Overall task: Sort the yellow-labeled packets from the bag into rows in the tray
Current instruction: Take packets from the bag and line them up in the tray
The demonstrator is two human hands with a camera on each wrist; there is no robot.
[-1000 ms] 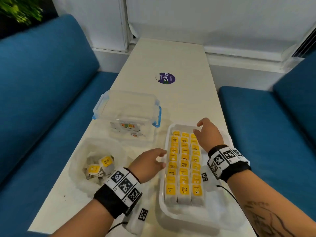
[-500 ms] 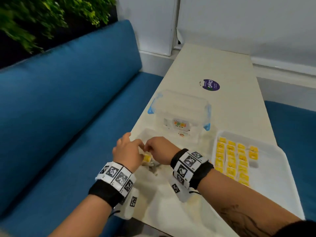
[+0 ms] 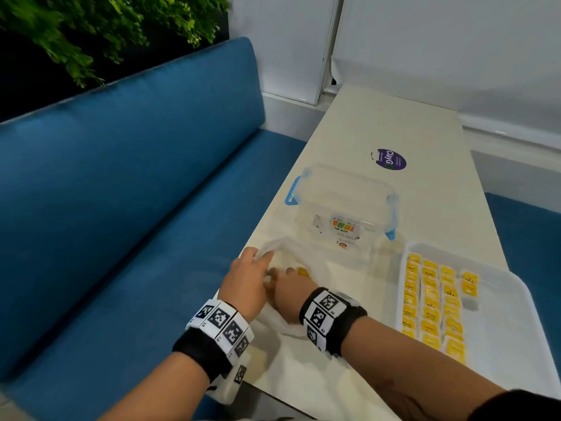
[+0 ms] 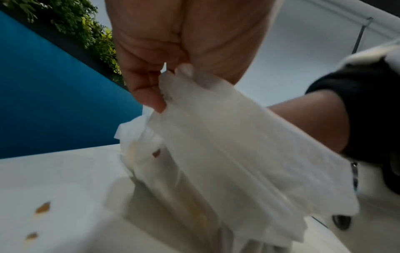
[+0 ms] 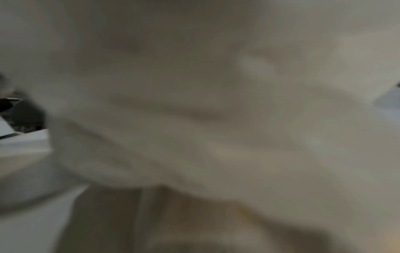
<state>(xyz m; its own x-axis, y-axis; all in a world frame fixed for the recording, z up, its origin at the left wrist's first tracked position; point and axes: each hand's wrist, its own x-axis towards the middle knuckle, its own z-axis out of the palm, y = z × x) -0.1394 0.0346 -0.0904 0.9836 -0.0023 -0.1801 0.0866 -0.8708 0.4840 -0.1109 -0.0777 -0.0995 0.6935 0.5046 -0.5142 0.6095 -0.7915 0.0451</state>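
Note:
A translucent white bag (image 3: 315, 262) lies on the table's near left edge. My left hand (image 3: 258, 262) pinches its rim; in the left wrist view, the left hand (image 4: 166, 82) has thumb and fingers closed on the bag (image 4: 227, 154) and lifts it. My right hand (image 3: 280, 273) reaches into the bag's mouth, fingertips hidden by plastic, beside one yellow-labeled packet (image 3: 303, 272). The right wrist view shows only blurred bag plastic (image 5: 194, 119). On the right, the white tray (image 3: 516, 314) holds several rows of yellow packets (image 3: 431, 305).
A clear lidded container with blue latches (image 3: 346, 202) stands just behind the bag. A purple sticker (image 3: 390, 160) is farther back on the table. A blue bench (image 3: 121, 208) runs along the left, close to the table edge.
Both hands left the tray and moved left to the bag. My left hand took hold of the bag's rim and my right hand went into its opening. The head view swung left.

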